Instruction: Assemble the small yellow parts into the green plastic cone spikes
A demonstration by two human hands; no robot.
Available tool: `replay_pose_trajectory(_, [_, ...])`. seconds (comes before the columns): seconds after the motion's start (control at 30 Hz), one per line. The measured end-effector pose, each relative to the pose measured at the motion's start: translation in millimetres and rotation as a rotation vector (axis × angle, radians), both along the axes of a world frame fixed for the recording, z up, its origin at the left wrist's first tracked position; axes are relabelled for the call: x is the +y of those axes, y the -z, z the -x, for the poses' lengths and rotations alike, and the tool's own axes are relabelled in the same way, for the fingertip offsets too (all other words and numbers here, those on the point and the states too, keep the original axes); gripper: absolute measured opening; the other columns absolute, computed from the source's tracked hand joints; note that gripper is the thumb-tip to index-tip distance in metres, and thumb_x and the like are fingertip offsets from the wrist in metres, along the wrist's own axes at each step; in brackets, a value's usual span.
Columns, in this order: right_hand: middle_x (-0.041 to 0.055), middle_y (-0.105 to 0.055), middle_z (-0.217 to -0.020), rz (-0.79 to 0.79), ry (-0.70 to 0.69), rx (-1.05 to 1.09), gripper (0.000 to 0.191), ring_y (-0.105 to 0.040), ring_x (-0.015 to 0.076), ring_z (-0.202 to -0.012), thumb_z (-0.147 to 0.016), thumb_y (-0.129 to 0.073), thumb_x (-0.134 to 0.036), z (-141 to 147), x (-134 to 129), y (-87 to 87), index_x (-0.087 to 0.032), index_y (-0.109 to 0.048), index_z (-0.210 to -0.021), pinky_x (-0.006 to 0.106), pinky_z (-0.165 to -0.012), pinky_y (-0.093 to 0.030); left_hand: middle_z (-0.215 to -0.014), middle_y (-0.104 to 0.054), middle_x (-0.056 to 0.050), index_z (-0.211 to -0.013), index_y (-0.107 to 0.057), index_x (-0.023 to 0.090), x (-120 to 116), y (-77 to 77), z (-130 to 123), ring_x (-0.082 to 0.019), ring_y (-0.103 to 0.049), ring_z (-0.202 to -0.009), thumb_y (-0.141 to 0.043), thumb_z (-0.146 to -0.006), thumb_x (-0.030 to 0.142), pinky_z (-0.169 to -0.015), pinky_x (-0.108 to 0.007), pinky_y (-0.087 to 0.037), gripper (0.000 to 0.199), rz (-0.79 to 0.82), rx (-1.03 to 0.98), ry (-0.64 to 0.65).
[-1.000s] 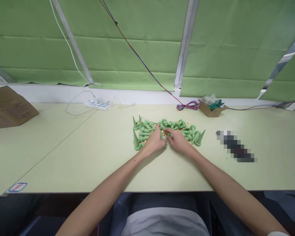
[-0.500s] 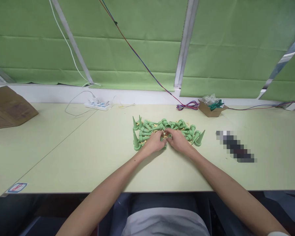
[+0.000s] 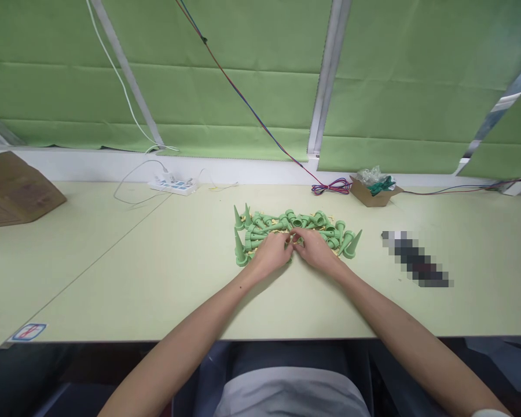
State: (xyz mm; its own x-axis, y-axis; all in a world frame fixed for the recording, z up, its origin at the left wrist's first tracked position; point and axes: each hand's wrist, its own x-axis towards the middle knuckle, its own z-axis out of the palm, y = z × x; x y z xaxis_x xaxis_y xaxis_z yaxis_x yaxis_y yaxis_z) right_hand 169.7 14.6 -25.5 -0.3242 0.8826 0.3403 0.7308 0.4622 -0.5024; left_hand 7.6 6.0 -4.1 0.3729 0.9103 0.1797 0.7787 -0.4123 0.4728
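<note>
Many green plastic cone-shaped spikes [image 3: 240,249] lie heaped on the table, a few of them standing with the point up. Small yellowish pieces [image 3: 331,218] show among them. My left hand [image 3: 274,250] is over the front middle of the heap, fingers curled in a pinch. Facing it, my right hand [image 3: 313,248] has its fingers bent and pressed together too, the fingertips of both hands meeting. Whatever sits between the fingertips is small and mostly hidden. A bit of green shows just below my left hand.
A cardboard box [image 3: 17,191] stands at the far left. Along the back are a white power strip [image 3: 173,184], a coiled red-blue cable [image 3: 332,186] and a small open carton [image 3: 371,196] with plastic inside. A blurred-out dark item [image 3: 417,260] lies to the right.
Both hands stay at the same spot over the heap. The fingertips have shifted slightly and come closer together; the green bit below my left hand shows less.
</note>
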Motion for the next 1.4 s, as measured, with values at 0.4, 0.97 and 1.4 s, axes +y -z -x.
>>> replay_pose_trajectory(0.4, [0.0055, -0.070, -0.094, 0.017, -0.013, -0.027, 0.025, -0.062, 0.0201, -0.089, -0.084, -0.057, -0.008, 0, -1, -0.4, -0.018, -0.066, -0.106, 0.030, -0.081, -0.043, -0.075, -0.065, -0.009, -0.091, -0.067, 0.021, -2, -1.0, 1, -0.024, -0.060, -0.070, -0.044, -0.089, 0.019, -0.060, -0.030, -0.037, 0.023, -0.071, 0.059, -0.025])
replay_pose_trajectory(0.97, [0.0089, -0.060, -0.093, -0.122, 0.027, 0.155, 0.022, -0.057, 0.0211, -0.092, -0.093, -0.048, -0.016, 2, -3, -7.4, -0.017, -0.069, -0.098, 0.034, -0.084, -0.045, -0.075, -0.067, -0.006, -0.103, -0.065, 0.019, 4, -8.5, 1, -0.021, -0.060, -0.069, -0.045, -0.092, 0.027, -0.060, -0.029, -0.036, 0.024, -0.121, -0.084, -0.115])
replay_pose_trajectory(1.4, [0.0080, -0.066, -0.096, -0.106, 0.096, 0.382, 0.019, -0.060, 0.0194, -0.083, -0.095, -0.045, -0.031, 6, -5, -14.1, -0.019, -0.061, -0.096, 0.031, -0.075, -0.048, -0.068, -0.059, -0.002, -0.082, -0.064, 0.019, 5, -8.2, -4, -0.017, -0.052, -0.063, -0.052, -0.086, 0.028, -0.061, -0.029, -0.035, 0.015, -0.181, -0.144, 0.014])
